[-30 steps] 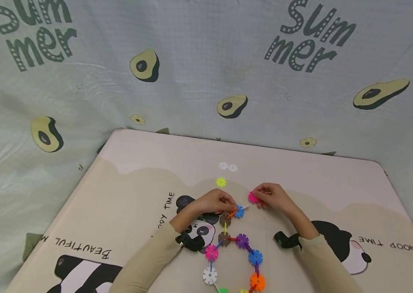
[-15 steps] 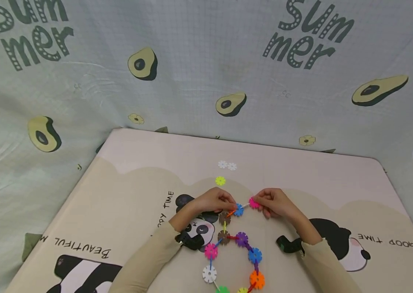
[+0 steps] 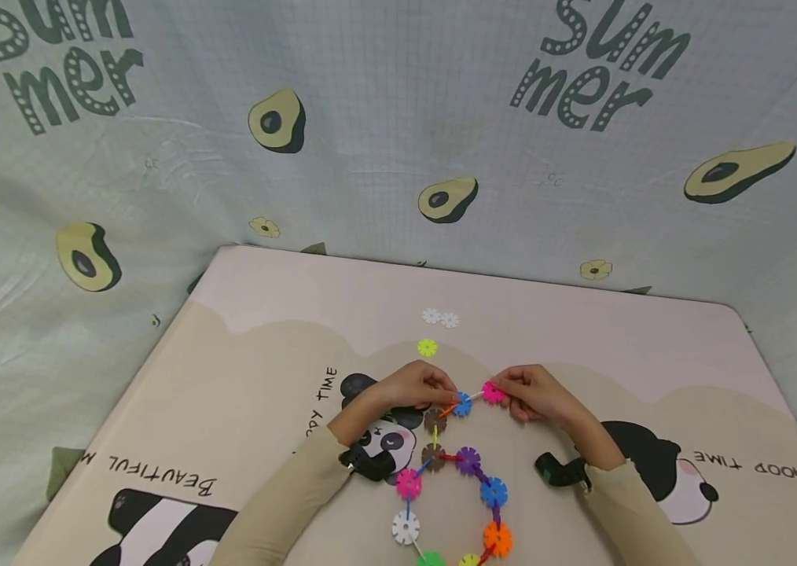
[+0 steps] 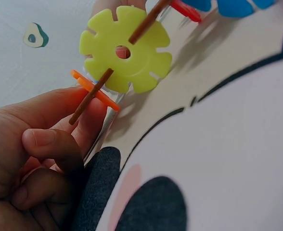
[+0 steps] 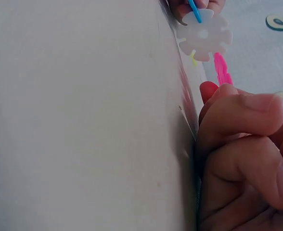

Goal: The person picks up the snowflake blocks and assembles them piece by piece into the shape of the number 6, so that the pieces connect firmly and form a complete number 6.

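Note:
A chain of notched plastic snowflake discs lies on the mat, its lower part forming a loop. My left hand (image 3: 414, 386) pinches the orange disc (image 4: 96, 91) near the chain's upper end, between a brown disc (image 3: 435, 420) and a blue disc (image 3: 463, 404). In the left wrist view a yellow disc (image 4: 146, 62) faces the camera just beyond the fingertips. My right hand (image 3: 538, 393) holds a pink disc (image 3: 493, 392) by its right edge. That pink disc meets a white disc (image 5: 205, 36), which joins the blue one. Fingers partly cover the pink disc.
Beyond the hands lie a loose yellow disc (image 3: 427, 347) and two white discs (image 3: 440, 318). Closer to me runs the loop, with a purple disc (image 3: 468, 461) and a larger-looking orange disc (image 3: 498, 539). A printed curtain (image 3: 370, 118) stands behind the mat (image 3: 264, 291).
My right hand has moved slightly down with the pink disc, which was apart from the white disc and now meets it. The left hand has stayed almost still.

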